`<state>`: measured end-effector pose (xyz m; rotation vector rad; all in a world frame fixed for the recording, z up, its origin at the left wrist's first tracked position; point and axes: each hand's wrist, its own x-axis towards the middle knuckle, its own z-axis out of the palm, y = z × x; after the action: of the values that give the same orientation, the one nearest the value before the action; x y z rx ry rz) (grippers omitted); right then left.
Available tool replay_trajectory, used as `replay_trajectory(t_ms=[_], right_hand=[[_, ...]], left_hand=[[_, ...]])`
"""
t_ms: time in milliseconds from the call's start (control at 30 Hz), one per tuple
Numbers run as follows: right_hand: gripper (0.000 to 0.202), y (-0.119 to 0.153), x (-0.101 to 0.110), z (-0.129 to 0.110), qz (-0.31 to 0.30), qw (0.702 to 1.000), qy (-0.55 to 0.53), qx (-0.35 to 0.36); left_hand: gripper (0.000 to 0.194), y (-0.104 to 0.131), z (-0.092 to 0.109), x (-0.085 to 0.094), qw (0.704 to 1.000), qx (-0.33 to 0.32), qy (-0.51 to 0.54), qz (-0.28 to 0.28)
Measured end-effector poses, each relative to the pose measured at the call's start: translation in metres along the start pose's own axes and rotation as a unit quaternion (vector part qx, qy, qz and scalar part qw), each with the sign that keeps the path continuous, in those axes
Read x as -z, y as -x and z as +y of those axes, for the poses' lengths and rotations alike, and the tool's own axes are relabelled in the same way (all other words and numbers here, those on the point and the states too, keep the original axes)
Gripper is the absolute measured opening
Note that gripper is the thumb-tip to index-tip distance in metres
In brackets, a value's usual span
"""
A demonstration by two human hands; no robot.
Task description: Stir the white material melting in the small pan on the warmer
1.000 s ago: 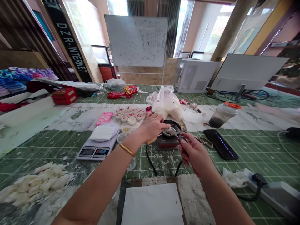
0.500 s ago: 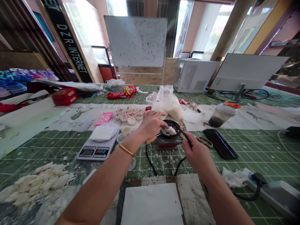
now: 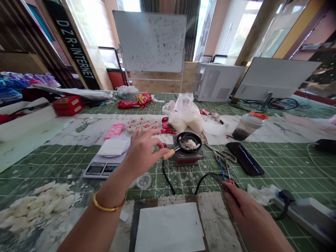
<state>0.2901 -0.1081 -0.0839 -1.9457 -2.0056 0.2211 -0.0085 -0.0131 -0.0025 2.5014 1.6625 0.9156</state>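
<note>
My left hand (image 3: 143,150) is open, its fingers spread just left of the wooden handle of a small black frying pan (image 3: 187,149); contact with the handle is not clear. White wax-like lumps (image 3: 191,144) lie in the pan, which rests on a small hot plate (image 3: 187,160). My right hand (image 3: 245,206) grips thin dark tweezers (image 3: 220,182) low at the right, away from the pan. Beside their tip are scissors (image 3: 224,155) and a blue stick (image 3: 221,166). Below the pan lies a white sheet (image 3: 170,227).
A kitchen scale (image 3: 105,164) and several filled cups (image 3: 141,124) stand to the left. Behind the pan is a bag of white material (image 3: 185,115). A phone (image 3: 245,158), a shaker bottle (image 3: 248,126) and a power strip (image 3: 307,213) are at the right. White chunks (image 3: 42,203) lie front left.
My right hand has drawn the tweezers out of the pan, down and to the right. My left hand has moved left and down from above the pan, uncovering red petals behind it.
</note>
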Motion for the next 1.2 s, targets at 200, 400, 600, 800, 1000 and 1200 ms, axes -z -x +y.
replay_trajectory(t_ms=[200, 400, 600, 800, 1000, 1200], right_hand=[[0.049, 0.029, -0.017, 0.019, -0.065, 0.997, 0.046, -0.009], [0.038, 0.004, 0.005, 0.032, -0.043, 0.996, 0.077, -0.027], [0.025, -0.047, 0.005, 0.032, -0.077, 0.986, 0.15, -0.011], [0.022, -0.062, -0.017, 0.027, -0.076, 0.971, 0.225, 0.029], [0.031, -0.062, -0.021, 0.024, -0.099, 0.971, 0.217, 0.032], [0.026, -0.065, 0.014, 0.027, 0.029, 0.996, -0.049, -0.074]], left_hand=[[0.03, 0.04, -0.012, 0.004, 0.998, -0.019, -0.016, -0.058], [0.022, 0.068, -0.012, 0.015, 0.995, 0.012, -0.046, -0.089], [0.039, 0.082, -0.005, 0.019, 0.992, 0.042, -0.026, -0.119], [0.032, 0.083, 0.003, 0.025, 0.993, 0.116, 0.003, -0.016], [0.021, 0.098, -0.005, 0.028, 0.994, 0.103, 0.027, 0.003], [0.036, 0.1, -0.008, 0.035, 0.99, 0.132, 0.05, -0.001]])
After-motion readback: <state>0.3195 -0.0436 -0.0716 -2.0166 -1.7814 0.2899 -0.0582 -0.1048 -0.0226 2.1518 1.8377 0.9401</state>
